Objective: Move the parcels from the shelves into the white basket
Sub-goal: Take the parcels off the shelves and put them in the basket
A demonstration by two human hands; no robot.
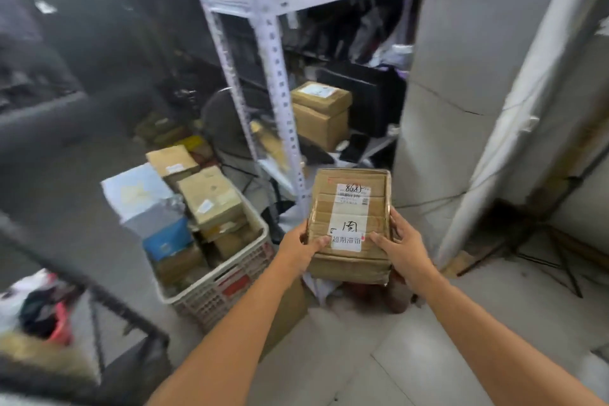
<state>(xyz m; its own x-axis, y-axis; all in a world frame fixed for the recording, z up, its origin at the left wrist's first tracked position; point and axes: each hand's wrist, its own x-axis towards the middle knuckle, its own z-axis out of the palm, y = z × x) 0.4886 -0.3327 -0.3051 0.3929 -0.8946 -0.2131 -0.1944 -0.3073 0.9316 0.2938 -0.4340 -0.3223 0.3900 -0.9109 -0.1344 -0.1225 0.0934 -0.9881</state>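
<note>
A taped brown cardboard parcel [350,204] with white labels is held up in front of me, above the floor. My left hand [301,249] grips its near left corner, thumb on top. My right hand [400,247] grips its near right corner, thumb on top too. The white basket [230,283] stands on the floor to the left of the parcel, filled with several cardboard boxes [211,198] and a grey and blue bag [158,217]. Two stacked brown parcels [321,114] sit on a low shelf of the white metal rack [273,53] behind.
A grey wall or pillar [461,76] rises at the right, with a white sheet [534,102] leaning beside it. A dark metal frame [108,300] crosses the lower left, with clothes [39,310] beneath. More boxes [164,132] lie on the floor behind the basket.
</note>
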